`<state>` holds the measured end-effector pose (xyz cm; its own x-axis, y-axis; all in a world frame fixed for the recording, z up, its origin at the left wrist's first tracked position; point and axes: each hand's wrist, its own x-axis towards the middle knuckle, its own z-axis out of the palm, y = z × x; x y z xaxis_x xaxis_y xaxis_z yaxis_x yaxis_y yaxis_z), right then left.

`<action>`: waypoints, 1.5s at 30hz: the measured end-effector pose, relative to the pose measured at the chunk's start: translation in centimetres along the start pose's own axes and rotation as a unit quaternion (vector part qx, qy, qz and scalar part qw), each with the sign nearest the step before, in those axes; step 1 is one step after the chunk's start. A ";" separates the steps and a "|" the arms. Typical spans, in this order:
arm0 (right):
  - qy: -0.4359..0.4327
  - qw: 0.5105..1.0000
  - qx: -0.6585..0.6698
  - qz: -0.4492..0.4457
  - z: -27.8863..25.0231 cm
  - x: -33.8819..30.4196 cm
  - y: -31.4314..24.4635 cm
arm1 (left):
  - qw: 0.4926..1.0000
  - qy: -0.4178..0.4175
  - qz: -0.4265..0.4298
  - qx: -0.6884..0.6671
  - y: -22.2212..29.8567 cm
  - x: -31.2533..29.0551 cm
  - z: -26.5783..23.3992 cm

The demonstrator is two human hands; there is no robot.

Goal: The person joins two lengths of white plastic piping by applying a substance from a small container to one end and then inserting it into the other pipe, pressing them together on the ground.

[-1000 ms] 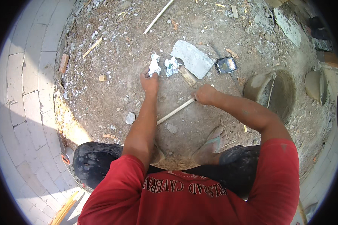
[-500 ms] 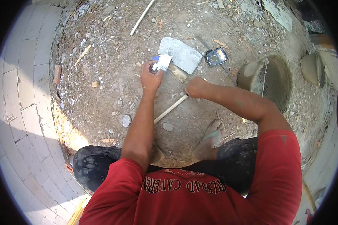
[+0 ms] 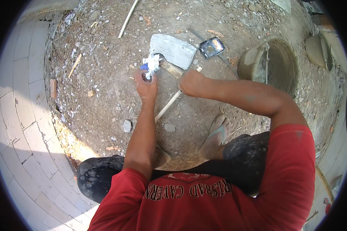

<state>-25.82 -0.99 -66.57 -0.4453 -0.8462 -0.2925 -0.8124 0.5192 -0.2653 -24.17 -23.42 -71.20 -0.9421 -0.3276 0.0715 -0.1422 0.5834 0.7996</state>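
My left hand [image 3: 146,86] is closed around a crumpled white wad [image 3: 152,64], which looks like plastic or paper, with a bit of blue [image 3: 144,66] beside its fingertips. My right hand [image 3: 192,83] is a fist around the near end of a wooden-handled tool [image 3: 171,69]. The tool's far end lies against the white wad, which partly hides it, so its kind is unclear. A pale stick [image 3: 168,106] passes under the right fist, its tip showing beyond. Just past both hands, a flat grey slab [image 3: 175,48] lies on the dirt.
A black square tray-like object [image 3: 212,47] sits right of the slab. Farther right stand a mortar-caked bucket [image 3: 254,63] and a second container [image 3: 316,52]. Another pale stick [image 3: 128,19] lies at the far side. Stones and wood scraps litter the ground; paving [image 3: 25,115] runs along the left.
The view has shifted slightly, moving the ground leftward. My left hand has drawn a little nearer to me with the white wad. The pale stick's tip now shows beyond the right fist.
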 end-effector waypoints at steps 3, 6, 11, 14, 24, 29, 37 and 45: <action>-0.010 0.997 0.041 0.058 -4.6 -0.6 -0.6 | 0.999 -0.031 -0.041 0.014 0.1 -1.0 -0.6; -0.013 0.990 0.085 0.113 -6.4 -0.6 -0.6 | 0.998 -0.048 -0.031 0.011 -0.2 -1.6 -0.5; -0.043 0.960 0.181 0.210 -6.7 -1.2 -0.9 | 0.990 -0.118 0.041 0.070 0.5 -1.3 -1.7; 0.028 0.942 0.228 0.245 -5.2 -1.6 -1.5 | 0.962 -0.114 0.199 0.148 -0.8 -0.8 -2.1; 0.058 0.931 0.242 0.265 -6.4 0.1 -3.3 | 0.974 -0.176 -0.022 0.139 1.3 0.3 -4.2; 0.092 0.929 0.266 0.241 -7.0 2.4 -3.9 | 0.845 -0.513 -0.135 0.075 3.6 5.8 -8.1; 0.189 0.952 0.231 0.070 -7.3 4.7 -6.8 | 0.813 -0.549 -0.190 0.040 3.9 6.4 -17.3; -0.133 0.987 0.088 -0.017 4.9 -0.4 -4.9 | 0.848 -0.475 -0.236 -0.019 -2.5 4.6 -11.8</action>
<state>-19.78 -2.61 -69.69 -0.2857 -0.8144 -0.5052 -0.7371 0.5236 -0.4272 -24.54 -35.12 -65.89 -0.6057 0.2387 -0.7590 -0.5780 0.5235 0.6260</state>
